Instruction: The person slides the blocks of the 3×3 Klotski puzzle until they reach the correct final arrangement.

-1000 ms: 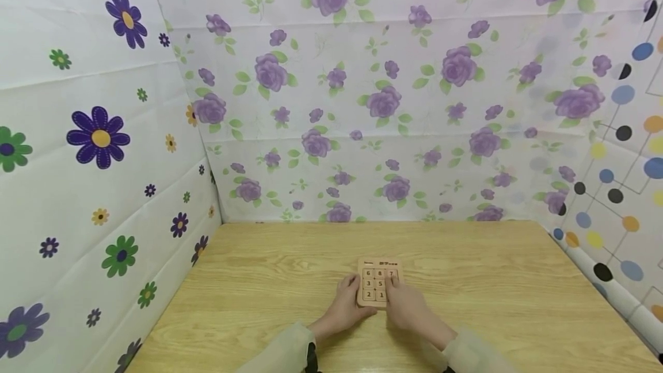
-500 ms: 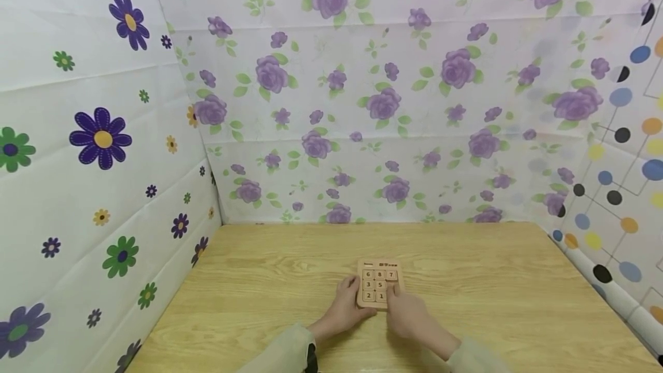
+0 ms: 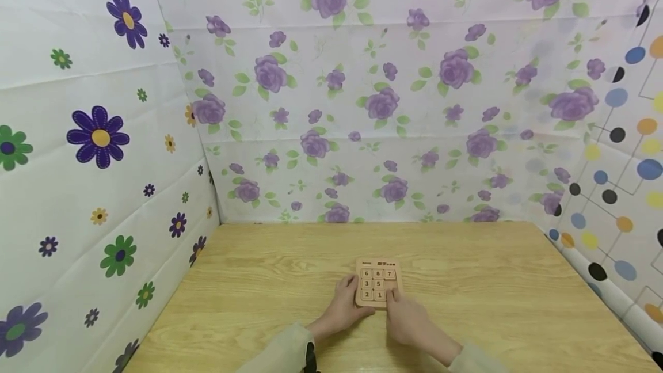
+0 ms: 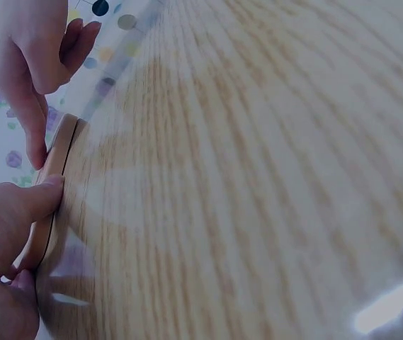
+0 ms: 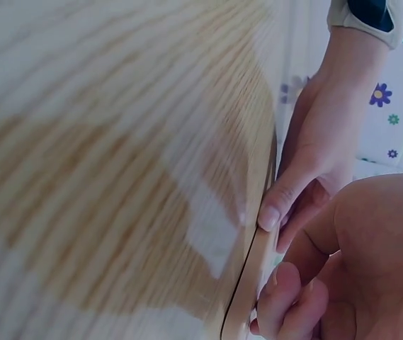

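Note:
A wooden number slide puzzle (image 3: pixel 365 303) lies flat on the table, its square tiles printed with 6, 8, 7, 3, 5, 2 and 1. My left hand (image 3: pixel 340 308) grips its left side, with the thumb along the near edge. In the left wrist view that thumb presses against the puzzle's rim (image 4: pixel 57 157). My right hand (image 3: pixel 411 320) has a fingertip down on the lower right of the puzzle, below the 7, and hides that corner. An extended finger of the right hand (image 4: pixel 31 64) reaches down to the board, while its other fingers curl loosely (image 5: pixel 293 304).
The wood-grain table (image 3: pixel 269 258) spreads out on all sides of the puzzle. Behind it hangs a purple-rose cloth (image 3: pixel 331 102), with a daisy-print cloth (image 3: pixel 150 154) at left and a dotted one (image 3: pixel 611 148) at right.
My right fingertip has moved down the puzzle's right column, from over the 7 to below it, so the 7 tile shows whole. The left hand keeps its grip.

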A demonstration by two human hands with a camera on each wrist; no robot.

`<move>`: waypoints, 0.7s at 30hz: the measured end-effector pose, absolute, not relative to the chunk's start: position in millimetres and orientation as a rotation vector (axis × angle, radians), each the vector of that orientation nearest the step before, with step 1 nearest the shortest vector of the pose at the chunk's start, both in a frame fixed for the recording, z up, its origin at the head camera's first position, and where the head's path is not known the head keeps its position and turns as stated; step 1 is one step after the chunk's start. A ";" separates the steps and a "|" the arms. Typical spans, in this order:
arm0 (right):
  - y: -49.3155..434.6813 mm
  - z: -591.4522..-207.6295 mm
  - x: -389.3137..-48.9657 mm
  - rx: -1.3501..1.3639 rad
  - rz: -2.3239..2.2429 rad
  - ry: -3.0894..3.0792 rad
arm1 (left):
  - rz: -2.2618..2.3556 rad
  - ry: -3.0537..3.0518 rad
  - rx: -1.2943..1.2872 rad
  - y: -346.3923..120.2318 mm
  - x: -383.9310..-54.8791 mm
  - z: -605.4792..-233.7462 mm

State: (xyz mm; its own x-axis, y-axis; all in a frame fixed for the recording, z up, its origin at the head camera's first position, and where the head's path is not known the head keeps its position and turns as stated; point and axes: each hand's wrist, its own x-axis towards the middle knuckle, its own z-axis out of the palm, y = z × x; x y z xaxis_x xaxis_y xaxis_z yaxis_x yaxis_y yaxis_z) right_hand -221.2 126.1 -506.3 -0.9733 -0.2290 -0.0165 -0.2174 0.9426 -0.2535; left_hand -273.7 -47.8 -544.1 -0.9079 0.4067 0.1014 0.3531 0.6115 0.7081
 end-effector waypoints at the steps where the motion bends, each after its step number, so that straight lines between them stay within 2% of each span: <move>1: 125.7 -506.3 -220.9 -0.343 -0.396 3.044 | 1.187 2.759 0.653 -47.9 -273.9 -543.7; 21: 125.2 -511.6 -224.5 -0.375 -0.371 3.067 | 1.174 2.782 0.657 -48.1 -274.9 -547.4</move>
State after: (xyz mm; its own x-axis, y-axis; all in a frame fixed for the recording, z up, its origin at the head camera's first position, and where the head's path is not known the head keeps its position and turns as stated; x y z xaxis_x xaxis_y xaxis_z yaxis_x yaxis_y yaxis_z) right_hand -224.5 125.2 -511.6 -0.9705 -0.2409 -0.0004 -0.2339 0.9426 -0.2385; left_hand -274.9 -48.1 -547.4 -0.9084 0.4018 0.1154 0.3630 0.6212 0.6945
